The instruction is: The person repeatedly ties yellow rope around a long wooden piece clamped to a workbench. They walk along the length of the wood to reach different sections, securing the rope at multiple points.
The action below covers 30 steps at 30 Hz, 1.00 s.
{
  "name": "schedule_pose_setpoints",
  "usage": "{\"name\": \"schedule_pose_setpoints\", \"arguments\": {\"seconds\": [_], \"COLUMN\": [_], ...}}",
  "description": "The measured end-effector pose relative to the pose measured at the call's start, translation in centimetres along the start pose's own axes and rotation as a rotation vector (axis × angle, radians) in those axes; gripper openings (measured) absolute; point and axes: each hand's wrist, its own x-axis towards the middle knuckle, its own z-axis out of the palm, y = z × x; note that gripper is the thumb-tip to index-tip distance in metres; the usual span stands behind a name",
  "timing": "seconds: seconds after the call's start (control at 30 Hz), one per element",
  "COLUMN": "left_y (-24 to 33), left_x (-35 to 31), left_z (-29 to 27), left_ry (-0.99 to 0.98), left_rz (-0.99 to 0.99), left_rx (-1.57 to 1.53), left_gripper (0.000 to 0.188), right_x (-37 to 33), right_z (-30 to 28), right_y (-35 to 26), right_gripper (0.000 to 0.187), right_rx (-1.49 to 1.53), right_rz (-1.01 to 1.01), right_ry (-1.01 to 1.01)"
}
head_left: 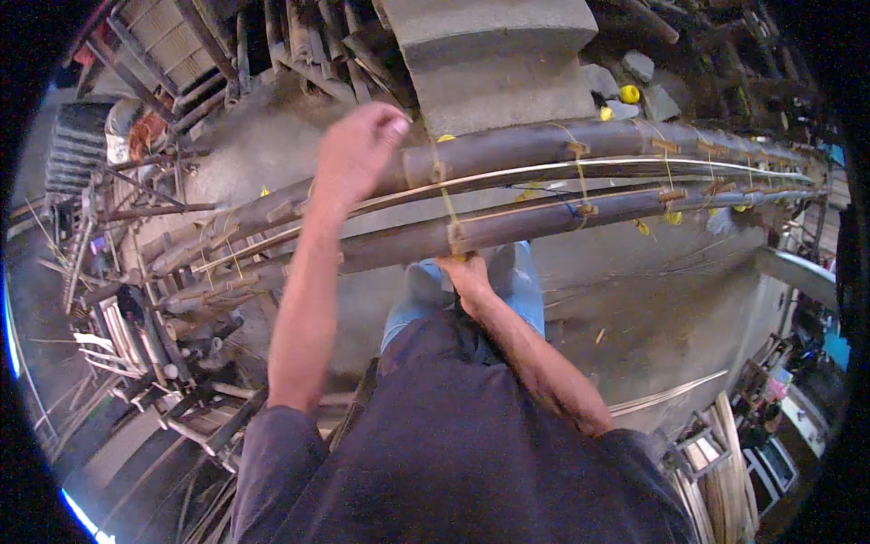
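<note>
Two long dark bamboo poles, a far pole [526, 142] and a near pole [535, 216], cross in front of me. Thin pale strips run lengthwise between them. Yellow cord [449, 201] spans the two poles in front of me, with a small wooden peg [456, 238] on the near one. My left hand [358, 150] is raised over the far pole, left of the cord, its fingers drawn together; whatever they hold is too small to see. Beneath the near pole, my right hand [466, 276] has closed fingers by the peg and cord, partly hidden.
Concrete steps [498, 77] rise beyond the far pole. Grey stones [660, 102] and a yellow ball [629, 93] lie to their right. Bamboo frames [136, 208] crowd the left side. Loose pale strips [671, 394] rest on the floor at lower right.
</note>
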Motion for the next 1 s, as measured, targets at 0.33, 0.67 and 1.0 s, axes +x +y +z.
{"name": "schedule_pose_setpoints", "arguments": {"seconds": [0.33,0.67,1.0], "left_y": [-2.6,-2.0,3.4], "left_x": [-7.3,-6.4,-4.7], "left_z": [10.2,8.6,2.1], "left_ry": [0.428,0.334,-0.048], "left_rz": [0.146,0.218,0.294], "left_rx": [0.001,0.068,-0.233], "left_gripper": [0.024,0.010,0.014], "right_x": [-7.9,7.6,-2.1], "right_z": [3.8,-1.2,3.6], "right_y": [-24.5,-23.2,-3.3], "right_gripper": [0.015,0.035,0.017], "right_rx": [-1.733,-0.022,-1.059], "right_rz": [-1.397,-0.795,-1.026], "right_ry": [-0.109,-0.191,-0.211]}}
